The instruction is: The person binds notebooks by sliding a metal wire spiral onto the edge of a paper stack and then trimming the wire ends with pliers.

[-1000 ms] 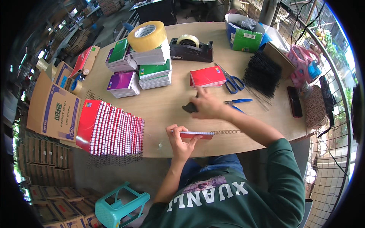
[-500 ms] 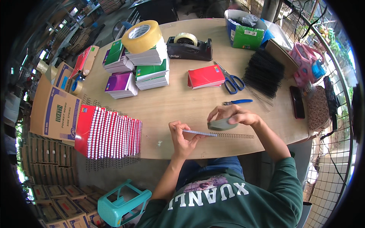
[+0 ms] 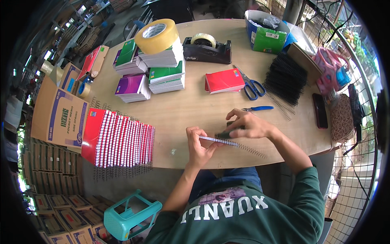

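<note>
My left hand (image 3: 198, 147) pinches a thin spiral notebook (image 3: 219, 140), held edge-on above the table near its front edge. A wire coil (image 3: 252, 151) runs along the notebook's edge, and its free end sticks out past it, slanting down to the right. Just above that edge, my right hand (image 3: 252, 125) grips a dark greyish-green pad (image 3: 224, 134), partly hidden by the fingers. The pad is close to the coil; whether it touches cannot be told.
Red spiral notebooks (image 3: 122, 138) stand in a row at left, beside a cardboard box (image 3: 61, 112). Ahead lie red notebooks (image 3: 224, 81), blue-handled scissors (image 3: 254, 90), blue-handled pliers (image 3: 260, 108) and black coils (image 3: 286, 77). A tape dispenser (image 3: 207, 52) and stacked notebooks (image 3: 166, 79) stand farther back.
My right hand has brought the pad down and left to the notebook's edge. The coil's free end looks shorter, and notebook and coil now tilt downward to the right.
</note>
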{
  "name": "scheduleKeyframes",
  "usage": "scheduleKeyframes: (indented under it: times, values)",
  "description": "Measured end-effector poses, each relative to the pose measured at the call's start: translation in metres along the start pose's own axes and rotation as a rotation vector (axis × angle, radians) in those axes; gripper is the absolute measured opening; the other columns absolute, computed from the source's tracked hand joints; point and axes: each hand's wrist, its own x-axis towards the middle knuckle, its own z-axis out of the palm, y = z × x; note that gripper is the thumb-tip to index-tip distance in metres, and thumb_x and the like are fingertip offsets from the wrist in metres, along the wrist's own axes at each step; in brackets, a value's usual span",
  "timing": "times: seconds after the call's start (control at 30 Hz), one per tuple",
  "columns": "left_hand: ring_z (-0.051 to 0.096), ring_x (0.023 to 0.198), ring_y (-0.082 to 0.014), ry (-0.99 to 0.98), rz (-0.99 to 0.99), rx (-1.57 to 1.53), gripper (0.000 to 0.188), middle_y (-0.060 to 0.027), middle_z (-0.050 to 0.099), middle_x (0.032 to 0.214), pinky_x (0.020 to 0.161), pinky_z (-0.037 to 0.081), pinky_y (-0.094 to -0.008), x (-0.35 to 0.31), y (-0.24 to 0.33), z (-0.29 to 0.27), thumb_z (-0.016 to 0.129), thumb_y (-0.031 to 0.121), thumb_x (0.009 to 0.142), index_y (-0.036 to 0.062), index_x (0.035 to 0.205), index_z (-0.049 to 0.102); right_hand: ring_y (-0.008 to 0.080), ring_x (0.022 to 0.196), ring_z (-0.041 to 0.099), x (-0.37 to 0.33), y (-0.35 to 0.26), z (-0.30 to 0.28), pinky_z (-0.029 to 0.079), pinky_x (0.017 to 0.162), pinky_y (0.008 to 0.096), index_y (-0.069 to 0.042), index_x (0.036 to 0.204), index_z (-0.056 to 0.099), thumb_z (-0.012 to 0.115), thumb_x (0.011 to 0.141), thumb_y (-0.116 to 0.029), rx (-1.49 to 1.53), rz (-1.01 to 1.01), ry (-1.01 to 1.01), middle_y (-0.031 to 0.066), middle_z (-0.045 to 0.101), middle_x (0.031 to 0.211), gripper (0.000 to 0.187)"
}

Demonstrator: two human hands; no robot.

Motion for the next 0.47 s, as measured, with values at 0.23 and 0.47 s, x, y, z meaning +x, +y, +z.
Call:
scheduleKeyframes:
  times: [0.23, 0.47]
  values:
    - [0.045, 0.09, -0.0243, -0.011, 0.053, -0.011, 0.065, -0.0085, 0.04, 0.098, 0.075, 0.042, -0.0366, 0.0, -0.005, 0.001, 0.091, 0.036, 0.072, 0.0043, 0.104, 0.044, 0.0316, 0.101, 0.066, 0.013, -0.003, 0.01, 0.051, 0.089, 0.0396, -0.001, 0.109, 0.076, 0.064, 0.09, -0.032, -0.368, 0.115, 0.142, 0.0195, 0.06, 0.126, 0.038]
    - [0.052, 0.103, -0.0266, 0.035, -0.401, -0.718, 0.06, -0.0087, 0.046, 0.112, 0.096, 0.046, -0.0376, -0.008, -0.019, -0.018, 0.084, 0.026, 0.085, 0.0077, 0.123, 0.042, 0.0317, 0.115, 0.062, 0.023, -0.006, 0.009, 0.05, 0.096, 0.0424, -0.004, 0.113, 0.076, 0.069, 0.089, -0.037, -0.167, 0.034, 0.138, 0.0173, 0.06, 0.131, 0.041]
